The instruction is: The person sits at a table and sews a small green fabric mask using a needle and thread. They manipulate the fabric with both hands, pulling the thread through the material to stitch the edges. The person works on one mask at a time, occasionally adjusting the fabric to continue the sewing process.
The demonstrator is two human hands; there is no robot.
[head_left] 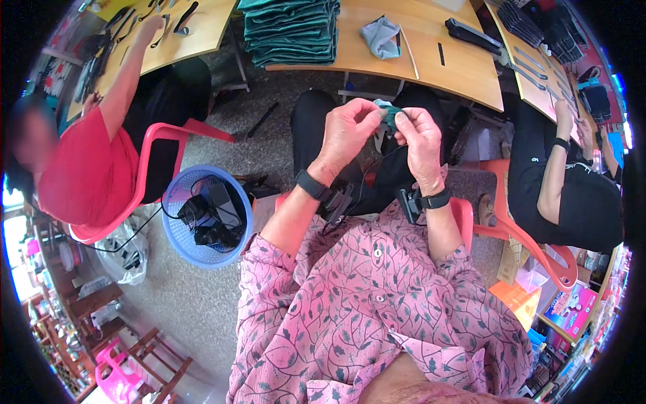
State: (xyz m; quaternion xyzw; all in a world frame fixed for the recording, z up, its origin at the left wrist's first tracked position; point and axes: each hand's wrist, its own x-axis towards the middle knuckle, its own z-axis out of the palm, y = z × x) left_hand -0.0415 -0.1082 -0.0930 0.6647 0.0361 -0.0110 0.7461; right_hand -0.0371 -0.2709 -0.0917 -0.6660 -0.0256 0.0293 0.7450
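Note:
My left hand [353,128] and my right hand [417,135] meet above my lap, both closed in pinches on a small piece of dark green and pale blue fabric [390,114]. The thumb and forefinger of each grip it; part of the piece is hidden by my fingers. Both wrists carry black straps with small dark devices. Ahead of my hands, the wooden table [417,74] bears a tall stack of folded green fabric [289,30], a crumpled grey-blue cloth [380,37], a thin pale stick [408,54] and a long black bundle [471,35].
At left, a person in red [87,168] sits at a table with black straps, beside a blue basket [176,236] of dark devices and cables. At right, a person in black [572,209] works at another table. A pink stool [111,377] and stacked boxes [565,310] stand behind.

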